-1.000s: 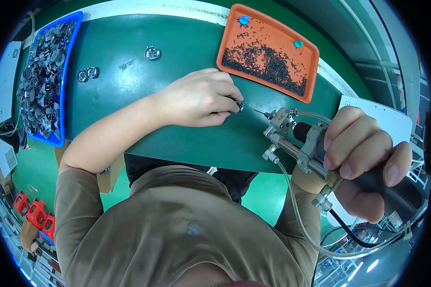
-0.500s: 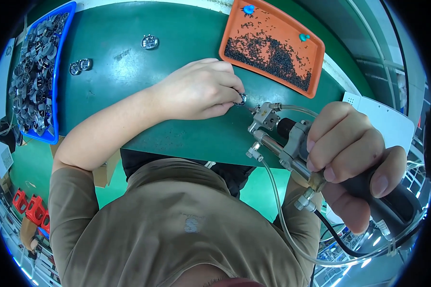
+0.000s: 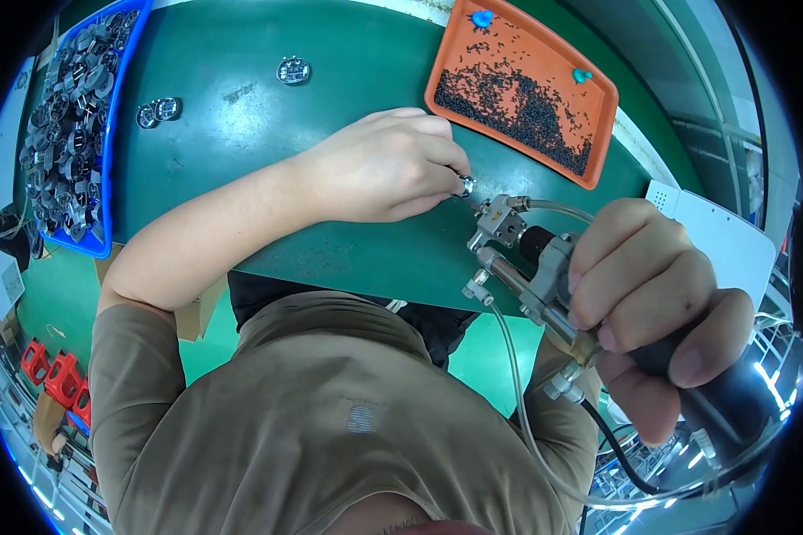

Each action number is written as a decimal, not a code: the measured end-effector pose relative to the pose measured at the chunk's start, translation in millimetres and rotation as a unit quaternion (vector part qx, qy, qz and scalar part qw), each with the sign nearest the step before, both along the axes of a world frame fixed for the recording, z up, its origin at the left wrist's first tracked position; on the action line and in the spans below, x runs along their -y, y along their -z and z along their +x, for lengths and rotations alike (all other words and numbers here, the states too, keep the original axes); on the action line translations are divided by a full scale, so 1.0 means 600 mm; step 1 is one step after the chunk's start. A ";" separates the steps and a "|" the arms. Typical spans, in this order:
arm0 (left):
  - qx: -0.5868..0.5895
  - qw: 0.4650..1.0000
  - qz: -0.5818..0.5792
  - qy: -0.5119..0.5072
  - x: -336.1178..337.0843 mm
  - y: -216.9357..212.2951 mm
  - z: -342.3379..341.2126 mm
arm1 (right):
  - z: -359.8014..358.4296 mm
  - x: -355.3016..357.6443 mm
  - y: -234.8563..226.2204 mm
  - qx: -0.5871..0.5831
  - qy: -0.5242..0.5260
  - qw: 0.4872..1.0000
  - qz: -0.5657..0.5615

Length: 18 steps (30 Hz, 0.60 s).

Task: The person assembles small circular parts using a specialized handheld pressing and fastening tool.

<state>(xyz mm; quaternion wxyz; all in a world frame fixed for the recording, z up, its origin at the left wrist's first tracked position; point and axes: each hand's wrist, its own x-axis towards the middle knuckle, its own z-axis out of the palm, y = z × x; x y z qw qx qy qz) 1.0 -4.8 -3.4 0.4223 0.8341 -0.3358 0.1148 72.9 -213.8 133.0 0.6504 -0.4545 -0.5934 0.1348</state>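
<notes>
My left hand (image 3: 393,166) reaches across the table with its fingers closed on a small round metallic part (image 3: 468,185); most of that part is hidden by the fingertips. My right hand (image 3: 647,285) is wrapped round the dark handle of a pneumatic hand tool (image 3: 514,272) with a metal body, fittings and hoses. The tool's thin tip points at the part, just beside the left fingertips. Whether tip and part touch, I cannot tell. Farther off on the table lie a single round part (image 3: 293,70) and a pair of similar parts (image 3: 159,112) side by side.
An orange tray (image 3: 603,138) of tiny dark pieces, with two blue-green knobs in it, stands at the far right. A blue bin (image 3: 109,169) heaped with grey and silvery parts is at the left. A clear hose (image 3: 512,357) loops below the tool.
The view has shifted slightly, so the trays and table parts appear a little farther right. Both hands keep their grip, and the tool's tip stays close to the part.
</notes>
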 end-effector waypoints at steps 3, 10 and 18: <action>0.004 1.000 0.013 -0.007 -0.008 0.001 -0.009 | -0.004 -0.020 0.010 -0.001 -0.017 0.999 0.027; 0.025 1.000 0.017 -0.005 0.001 -0.007 -0.019 | -0.031 0.014 0.005 -0.057 0.088 0.991 0.084; 0.195 0.838 0.226 -0.456 -0.313 -0.178 -0.121 | -0.043 0.063 -0.046 -0.038 0.146 0.977 0.149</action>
